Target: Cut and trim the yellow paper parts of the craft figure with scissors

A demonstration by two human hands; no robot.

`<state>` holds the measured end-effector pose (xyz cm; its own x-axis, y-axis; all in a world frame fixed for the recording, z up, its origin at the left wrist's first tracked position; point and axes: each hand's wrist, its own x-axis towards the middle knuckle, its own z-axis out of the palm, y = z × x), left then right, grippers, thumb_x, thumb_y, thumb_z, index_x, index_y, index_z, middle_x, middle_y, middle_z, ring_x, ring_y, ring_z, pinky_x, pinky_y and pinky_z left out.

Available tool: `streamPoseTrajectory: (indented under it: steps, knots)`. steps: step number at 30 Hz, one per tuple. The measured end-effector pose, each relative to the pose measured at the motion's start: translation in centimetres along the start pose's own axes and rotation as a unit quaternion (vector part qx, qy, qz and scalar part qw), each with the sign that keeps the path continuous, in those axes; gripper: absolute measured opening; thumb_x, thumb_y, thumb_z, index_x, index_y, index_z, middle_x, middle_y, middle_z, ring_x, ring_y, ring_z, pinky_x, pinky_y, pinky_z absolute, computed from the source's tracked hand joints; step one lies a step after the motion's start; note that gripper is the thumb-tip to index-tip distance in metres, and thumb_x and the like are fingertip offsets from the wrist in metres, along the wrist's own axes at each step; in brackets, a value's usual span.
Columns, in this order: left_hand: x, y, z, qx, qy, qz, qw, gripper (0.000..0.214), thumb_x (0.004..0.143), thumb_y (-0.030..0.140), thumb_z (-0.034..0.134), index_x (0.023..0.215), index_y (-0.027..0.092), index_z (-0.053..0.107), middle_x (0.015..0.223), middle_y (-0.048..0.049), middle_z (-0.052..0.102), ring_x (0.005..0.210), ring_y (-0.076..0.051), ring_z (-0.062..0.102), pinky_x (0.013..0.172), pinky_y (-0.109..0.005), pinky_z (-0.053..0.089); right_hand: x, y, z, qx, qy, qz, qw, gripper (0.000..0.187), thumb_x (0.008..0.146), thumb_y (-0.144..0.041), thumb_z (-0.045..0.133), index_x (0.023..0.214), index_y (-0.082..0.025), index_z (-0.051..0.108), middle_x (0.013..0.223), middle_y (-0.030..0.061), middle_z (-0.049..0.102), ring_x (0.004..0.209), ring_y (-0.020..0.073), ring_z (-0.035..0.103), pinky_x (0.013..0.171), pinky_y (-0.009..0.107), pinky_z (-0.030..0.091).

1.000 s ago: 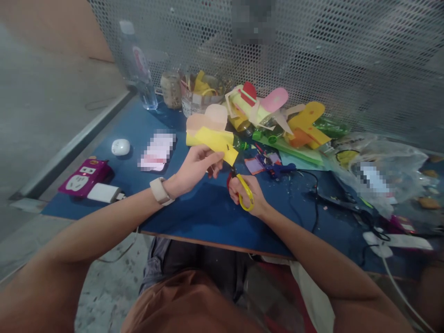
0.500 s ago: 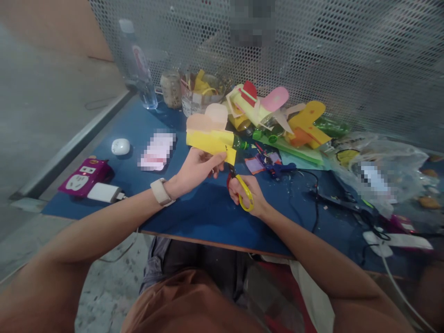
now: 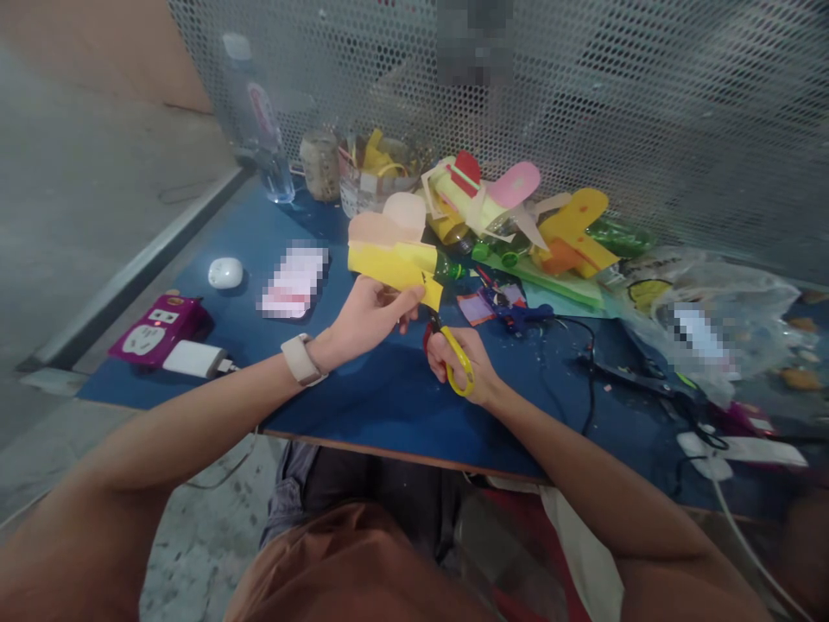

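Note:
Between the thumb and fingers of my left hand (image 3: 379, 315) is a small piece of yellow paper (image 3: 432, 290) with dark marks on it. My right hand (image 3: 463, 361) grips scissors (image 3: 459, 356) with yellow and red handles. The scissor blades point up at the paper's lower edge; their tips are partly hidden there. Just behind my left hand lies a bottle wrapped in yellow paper (image 3: 389, 262), with a green cap (image 3: 457, 270) at its right end and peach paper shapes (image 3: 387, 222) on top.
Paper-covered bottles (image 3: 476, 199) and a clear plastic bag (image 3: 699, 302) line the back and right of the blue table (image 3: 311, 389). A blue glue gun (image 3: 522, 315) with a cable lies right of my hands. At left are a purple power socket (image 3: 159, 328) and white case (image 3: 225, 274).
Almost nothing differs. The yellow paper and my left fingertips have shifted very slightly; the scissors stay at the paper's lower edge.

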<state>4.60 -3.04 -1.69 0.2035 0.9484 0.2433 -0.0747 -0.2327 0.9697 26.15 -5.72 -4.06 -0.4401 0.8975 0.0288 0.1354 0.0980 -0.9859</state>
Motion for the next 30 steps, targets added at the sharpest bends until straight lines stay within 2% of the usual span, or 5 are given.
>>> streamPoseTrajectory:
  steps: [13,30]
  knots:
    - [-0.02,0.35,0.12,-0.009,0.000,-0.009,1.000,0.056,0.103,0.067,0.092,0.077,0.022,0.069,0.074,-0.0027,0.073,0.056,-0.010,0.062,0.055,-0.027,0.053,-0.06,-0.38,0.46,0.037,0.020,0.036,0.998,0.088,0.086,-0.103,0.084,0.061,-0.025,0.051,0.050,-0.0024,0.049,0.044,0.0110,0.045,0.046,0.027,0.035]
    - [0.01,0.28,0.23,-0.026,-0.003,-0.016,1.000,0.054,0.100,0.067,0.095,0.085,0.021,0.070,0.076,-0.0016,0.072,0.057,-0.009,0.062,0.056,-0.026,0.055,0.00,-0.09,0.74,0.047,0.025,0.040,0.998,0.085,0.086,-0.099,0.086,0.062,-0.025,0.051,0.052,-0.0029,0.050,0.045,0.0104,0.045,0.045,0.027,0.037]
